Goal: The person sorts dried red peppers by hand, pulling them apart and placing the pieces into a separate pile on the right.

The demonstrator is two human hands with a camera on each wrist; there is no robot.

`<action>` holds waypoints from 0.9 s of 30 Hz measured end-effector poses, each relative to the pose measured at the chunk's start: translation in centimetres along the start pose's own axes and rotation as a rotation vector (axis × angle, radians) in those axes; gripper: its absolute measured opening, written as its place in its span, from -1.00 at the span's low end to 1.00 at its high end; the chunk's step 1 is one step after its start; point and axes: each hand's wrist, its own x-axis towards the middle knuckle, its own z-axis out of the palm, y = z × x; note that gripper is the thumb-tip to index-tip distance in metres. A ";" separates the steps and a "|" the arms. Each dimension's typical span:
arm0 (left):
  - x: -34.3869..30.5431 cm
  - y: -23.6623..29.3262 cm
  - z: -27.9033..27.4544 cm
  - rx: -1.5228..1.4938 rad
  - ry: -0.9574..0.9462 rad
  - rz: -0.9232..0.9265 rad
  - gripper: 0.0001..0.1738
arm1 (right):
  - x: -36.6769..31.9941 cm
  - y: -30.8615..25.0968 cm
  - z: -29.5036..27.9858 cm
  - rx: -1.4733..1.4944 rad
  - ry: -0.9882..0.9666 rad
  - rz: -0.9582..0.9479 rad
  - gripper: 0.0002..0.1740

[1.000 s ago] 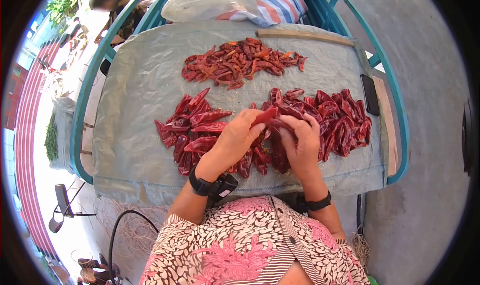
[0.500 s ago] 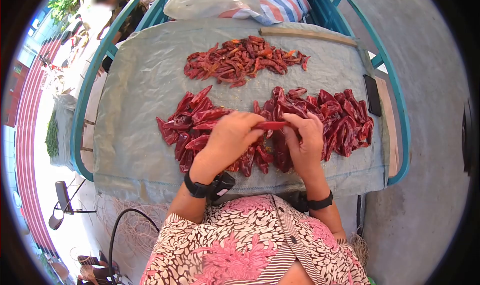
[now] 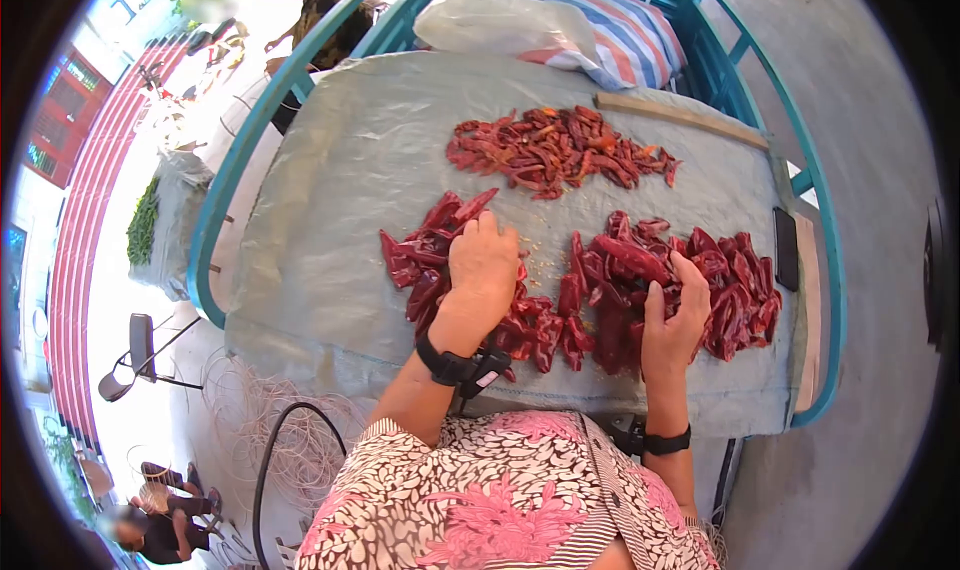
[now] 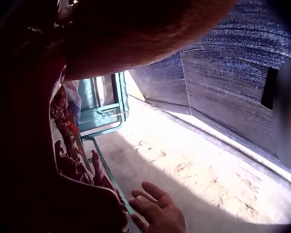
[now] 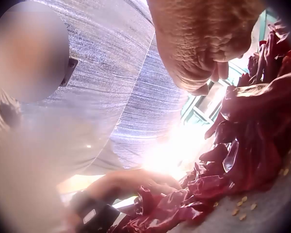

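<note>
My left hand [image 3: 483, 265] reaches down onto the left pile of dried red chili peppers [image 3: 425, 260], its back toward the head camera. Its fingertips are hidden, so I cannot tell whether they pinch a pepper. Above the left edge of the right pile of peppers [image 3: 735, 290] is my right hand [image 3: 680, 315], thumb and fingers apart with no pepper between them. One long pepper [image 3: 635, 257] lies just beyond its thumb. In the left wrist view the right hand [image 4: 160, 211] shows loosely bent, spread fingers.
A third heap of smaller, wrinkled chilies [image 3: 565, 150] lies farther back on the grey-green sheet [image 3: 340, 170]. Pale seeds [image 3: 540, 260] are scattered between the piles. A wooden strip [image 3: 680, 118], a phone [image 3: 786, 250] and a teal frame [image 3: 215, 230] border the surface.
The pepper that both hands held between them is no longer there. My hands have parted, the left to the left pile, the right over the right pile. The head view has turned left.
</note>
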 end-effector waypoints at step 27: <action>-1.1 4.1 -4.1 -1.058 0.208 0.281 -0.79 | 0.1 -3.2 0.0 0.268 -0.259 -0.190 -0.38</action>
